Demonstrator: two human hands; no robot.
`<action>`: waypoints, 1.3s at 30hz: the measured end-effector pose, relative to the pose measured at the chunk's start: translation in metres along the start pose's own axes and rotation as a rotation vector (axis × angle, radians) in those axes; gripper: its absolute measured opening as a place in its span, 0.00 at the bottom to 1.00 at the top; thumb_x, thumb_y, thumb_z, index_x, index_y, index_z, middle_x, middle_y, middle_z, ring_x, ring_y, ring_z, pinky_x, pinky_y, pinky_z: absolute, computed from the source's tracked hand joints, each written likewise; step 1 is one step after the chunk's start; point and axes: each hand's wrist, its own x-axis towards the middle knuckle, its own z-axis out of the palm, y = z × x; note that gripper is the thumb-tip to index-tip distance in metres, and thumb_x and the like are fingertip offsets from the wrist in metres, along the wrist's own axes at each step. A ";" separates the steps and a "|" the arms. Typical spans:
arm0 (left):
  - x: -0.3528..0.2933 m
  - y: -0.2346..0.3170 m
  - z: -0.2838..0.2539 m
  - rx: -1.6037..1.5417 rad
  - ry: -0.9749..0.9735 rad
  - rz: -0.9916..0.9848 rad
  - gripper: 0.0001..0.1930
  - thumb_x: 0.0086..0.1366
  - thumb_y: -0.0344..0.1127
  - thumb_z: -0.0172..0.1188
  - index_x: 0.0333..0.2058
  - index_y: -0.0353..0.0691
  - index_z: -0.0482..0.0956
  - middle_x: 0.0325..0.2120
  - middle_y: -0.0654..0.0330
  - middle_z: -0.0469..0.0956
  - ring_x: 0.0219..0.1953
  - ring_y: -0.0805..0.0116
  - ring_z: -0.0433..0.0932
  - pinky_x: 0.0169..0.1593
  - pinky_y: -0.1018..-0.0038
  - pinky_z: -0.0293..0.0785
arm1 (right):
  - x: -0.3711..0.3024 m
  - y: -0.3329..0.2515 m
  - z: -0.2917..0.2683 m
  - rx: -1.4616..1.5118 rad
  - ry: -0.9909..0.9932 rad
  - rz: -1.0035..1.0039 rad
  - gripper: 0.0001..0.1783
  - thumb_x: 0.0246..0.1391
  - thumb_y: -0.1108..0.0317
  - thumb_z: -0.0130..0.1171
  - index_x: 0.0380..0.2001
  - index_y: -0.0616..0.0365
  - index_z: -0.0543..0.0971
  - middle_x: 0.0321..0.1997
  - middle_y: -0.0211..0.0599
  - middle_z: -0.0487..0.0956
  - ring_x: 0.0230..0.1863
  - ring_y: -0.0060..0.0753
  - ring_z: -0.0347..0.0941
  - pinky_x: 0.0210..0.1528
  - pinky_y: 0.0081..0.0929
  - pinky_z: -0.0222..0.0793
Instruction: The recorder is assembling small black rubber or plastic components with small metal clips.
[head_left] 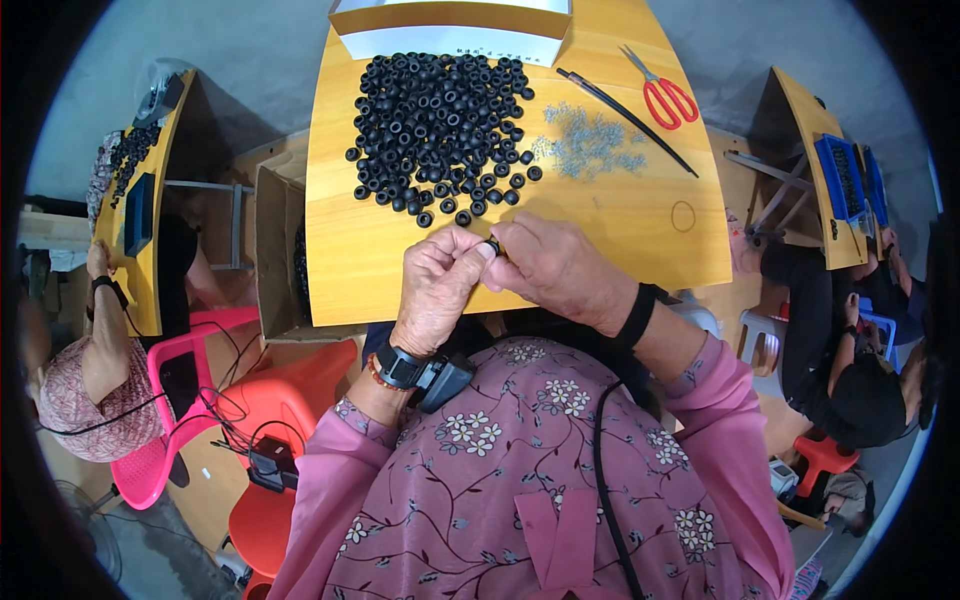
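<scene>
- Around us we see a pale gray wall (240,50), with other people seated at tables to our left and right.
- Before us stands a yellow wooden tabletop (640,250), its near edge just past our lap.
- On it, left of center, we have a heap of small black rings (440,120), thick-walled with round holes, a few lying loose along its near side.
- Behind the heap, at the far edge, sits an open white box (455,42).
- Right of the heap we see a scatter of tiny clear-gray pieces (592,142), too small for us to make out.
- Past them a slim black rod (630,118) lies slantwise, with red-handled scissors (668,98) just beside it.
- Our left hand (440,272) and right hand (562,265) meet above the tabletop's near part, just in front of the heap.
- Between them is a small black piece (493,244), mostly hidden; the fingers of both hands are pinched on it, the left thumb uppermost.
- We wear a black strap (638,315) on the right wrist and a boxy black device (445,383) on the left.
- Left of the tabletop stands an open cardboard box (280,245), near a red chair (305,390).
</scene>
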 end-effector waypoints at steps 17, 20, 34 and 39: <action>-0.001 0.000 0.004 -0.032 0.062 0.054 0.03 0.68 0.24 0.55 0.34 0.32 0.77 0.28 0.60 0.81 0.29 0.77 0.77 0.38 0.80 0.75 | 0.008 0.004 -0.004 0.083 -0.072 0.034 0.16 0.52 0.65 0.65 0.39 0.61 0.74 0.30 0.43 0.73 0.31 0.49 0.75 0.31 0.39 0.72; -0.001 -0.001 0.004 -0.048 0.078 0.041 0.03 0.68 0.24 0.55 0.34 0.32 0.76 0.28 0.59 0.81 0.29 0.77 0.77 0.38 0.80 0.75 | 0.010 0.006 -0.003 0.092 -0.113 0.068 0.16 0.52 0.64 0.65 0.38 0.61 0.74 0.30 0.43 0.73 0.33 0.49 0.75 0.33 0.41 0.72; 0.000 -0.003 0.008 -0.007 0.145 0.100 0.03 0.69 0.25 0.57 0.34 0.34 0.75 0.27 0.61 0.81 0.26 0.79 0.76 0.34 0.82 0.74 | 0.016 0.002 -0.004 -0.149 -0.168 -0.015 0.10 0.52 0.65 0.60 0.24 0.60 0.74 0.27 0.39 0.72 0.30 0.40 0.75 0.29 0.36 0.73; -0.001 -0.006 0.004 0.030 0.161 0.103 0.02 0.68 0.26 0.58 0.34 0.36 0.75 0.26 0.64 0.80 0.26 0.83 0.75 0.32 0.84 0.71 | 0.012 0.002 0.006 -0.228 -0.102 -0.040 0.13 0.53 0.63 0.64 0.26 0.57 0.70 0.24 0.38 0.69 0.25 0.44 0.72 0.24 0.38 0.69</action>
